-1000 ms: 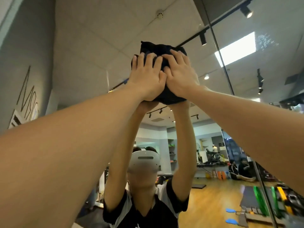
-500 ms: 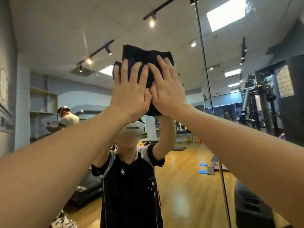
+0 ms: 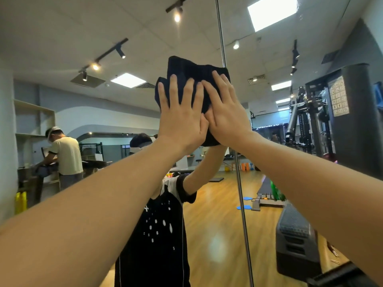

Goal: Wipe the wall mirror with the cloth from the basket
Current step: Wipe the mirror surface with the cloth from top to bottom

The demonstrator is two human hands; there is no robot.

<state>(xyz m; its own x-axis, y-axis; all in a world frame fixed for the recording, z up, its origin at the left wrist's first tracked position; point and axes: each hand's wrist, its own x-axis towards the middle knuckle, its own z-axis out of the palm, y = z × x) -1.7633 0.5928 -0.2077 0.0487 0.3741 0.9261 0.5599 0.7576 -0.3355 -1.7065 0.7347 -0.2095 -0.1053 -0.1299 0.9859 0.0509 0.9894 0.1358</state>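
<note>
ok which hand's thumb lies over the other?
The left hand: its thumb overlaps the right hand at the base, both pressed flat on the dark cloth.

The dark cloth (image 3: 192, 69) is looking soft and matt against the glossy glass mirror (image 3: 124, 27), which is reflecting a shiny wooden floor (image 3: 217, 224).

Wooden floor (image 3: 217, 224), white ceiling (image 3: 62, 27) with track spotlights (image 3: 177, 16), wall shelves (image 3: 34, 119).

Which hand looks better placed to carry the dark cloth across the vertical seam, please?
Right, probably: the right hand presses the dark folded cloth nearest the mirror's vertical seam; the left hand lies farther from it.
</note>
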